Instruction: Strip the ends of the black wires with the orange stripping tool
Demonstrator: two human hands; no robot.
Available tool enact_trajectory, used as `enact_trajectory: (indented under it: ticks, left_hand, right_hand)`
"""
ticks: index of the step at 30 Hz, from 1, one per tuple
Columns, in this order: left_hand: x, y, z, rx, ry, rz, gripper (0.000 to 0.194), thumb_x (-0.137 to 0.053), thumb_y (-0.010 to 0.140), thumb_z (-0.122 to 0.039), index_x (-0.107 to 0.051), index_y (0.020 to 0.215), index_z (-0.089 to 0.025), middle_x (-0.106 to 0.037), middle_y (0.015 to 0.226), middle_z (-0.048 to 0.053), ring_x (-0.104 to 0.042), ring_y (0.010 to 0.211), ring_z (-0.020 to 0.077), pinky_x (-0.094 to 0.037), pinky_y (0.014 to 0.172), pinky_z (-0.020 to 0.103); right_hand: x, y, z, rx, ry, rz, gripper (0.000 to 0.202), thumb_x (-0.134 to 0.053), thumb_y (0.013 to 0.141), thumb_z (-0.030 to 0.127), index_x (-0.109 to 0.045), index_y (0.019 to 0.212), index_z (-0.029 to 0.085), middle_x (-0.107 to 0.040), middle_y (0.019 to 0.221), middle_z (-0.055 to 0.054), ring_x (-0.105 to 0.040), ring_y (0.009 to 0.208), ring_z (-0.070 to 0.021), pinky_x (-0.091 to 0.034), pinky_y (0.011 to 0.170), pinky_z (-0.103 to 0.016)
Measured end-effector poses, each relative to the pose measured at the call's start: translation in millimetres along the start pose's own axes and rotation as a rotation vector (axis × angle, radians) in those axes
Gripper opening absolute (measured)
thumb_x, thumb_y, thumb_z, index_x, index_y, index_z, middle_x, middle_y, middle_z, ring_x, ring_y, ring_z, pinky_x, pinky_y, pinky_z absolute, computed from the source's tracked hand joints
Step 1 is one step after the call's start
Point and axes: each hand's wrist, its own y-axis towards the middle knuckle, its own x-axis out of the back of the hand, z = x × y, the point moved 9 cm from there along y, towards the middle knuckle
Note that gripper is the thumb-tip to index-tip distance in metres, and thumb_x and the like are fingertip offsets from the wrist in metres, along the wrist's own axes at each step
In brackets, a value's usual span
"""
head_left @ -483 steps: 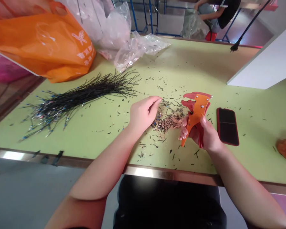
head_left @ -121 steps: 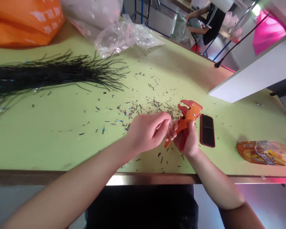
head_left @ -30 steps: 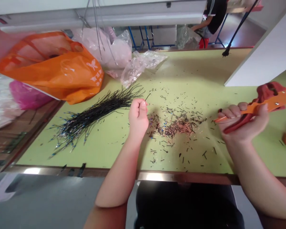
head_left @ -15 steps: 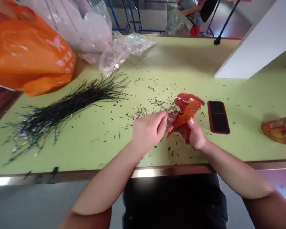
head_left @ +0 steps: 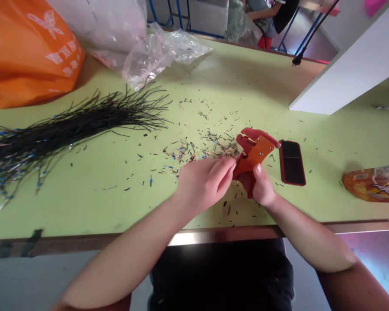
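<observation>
My right hand (head_left: 263,186) is closed round the handles of an orange and red wire stripper (head_left: 256,152), its jaws pointing away to the upper left. Close against the tool's side, my left hand (head_left: 204,183) is closed in a pinch. A thin black wire is in that pinch, mostly hidden by the fingers now. Short black wire offcuts (head_left: 210,144) lie scattered on the green table around both hands, a few blue bits among them. To the left rests a thick bundle of black wires (head_left: 94,119), with blue and shiny pieces at its near end.
Right of the tool lies a phone with a red edge (head_left: 292,163). Farther right is an orange bottle (head_left: 372,185) on its side. A white panel (head_left: 340,73) rises at the back right. An orange bag (head_left: 26,56) and clear plastic (head_left: 155,56) fill the back left. Another person sits beyond.
My left hand has moved closer to the stripper, its fingertips now at the tool's side. The view has shifted, so the wire bundle and orange bag appear farther left.
</observation>
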Motion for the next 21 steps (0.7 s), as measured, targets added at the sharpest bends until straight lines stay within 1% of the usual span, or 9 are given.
enact_trajectory:
  ticks: [4,7,12,15,21]
  left_hand:
    - [1.4,-1,-7,-0.067,-0.059,-0.025,0.013,-0.058,0.098,-0.012,-0.063,0.107,-0.020,-0.075,0.070,-0.004,-0.064,0.053,0.0104,-0.042,0.051,0.026]
    - [1.8,-1,-10,-0.092,-0.088,-0.026,0.013,-0.056,0.099,-0.013,-0.063,0.107,-0.021,-0.075,0.070,-0.004,-0.063,0.052,0.0099,-0.043,0.050,0.025]
    - [1.8,-1,-11,-0.083,-0.082,-0.019,0.012,-0.054,0.100,-0.014,-0.063,0.105,-0.021,-0.075,0.071,-0.003,-0.062,0.051,0.0097,-0.045,0.052,0.025]
    - [3.5,-1,-10,-0.082,-0.101,-0.032,0.013,-0.054,0.100,-0.014,-0.062,0.106,-0.022,-0.074,0.068,-0.004,-0.063,0.052,0.0099,-0.046,0.053,0.025]
    - [5.2,0,-10,-0.076,-0.113,-0.036,0.014,-0.054,0.099,-0.014,-0.061,0.107,-0.022,-0.073,0.068,-0.005,-0.063,0.052,0.0100,-0.046,0.052,0.026]
  right_hand:
    - [5,0,4,0.010,-0.030,-0.100,0.062,-0.063,0.079,0.086,-0.063,0.105,0.029,-0.073,0.092,-0.010,-0.071,0.103,-0.0361,-0.064,0.075,-0.050]
    - [6,0,9,0.034,-0.025,-0.139,0.059,-0.064,0.081,0.085,-0.062,0.098,0.028,-0.070,0.081,-0.008,-0.072,0.095,-0.0349,-0.064,0.071,-0.049]
    - [4,0,7,0.022,-0.073,-0.118,0.060,-0.063,0.080,0.086,-0.059,0.086,0.027,-0.059,0.066,-0.004,-0.070,0.079,-0.0306,-0.062,0.062,-0.045]
    - [4,-1,6,0.033,-0.097,-0.097,0.059,-0.061,0.083,0.086,-0.058,0.081,0.027,-0.054,0.062,-0.002,-0.066,0.069,-0.0266,-0.059,0.057,-0.041]
    - [4,-1,12,0.063,-0.124,-0.121,0.061,-0.059,0.084,0.087,-0.058,0.074,0.027,-0.048,0.058,0.000,-0.053,0.055,-0.0205,-0.050,0.048,-0.036]
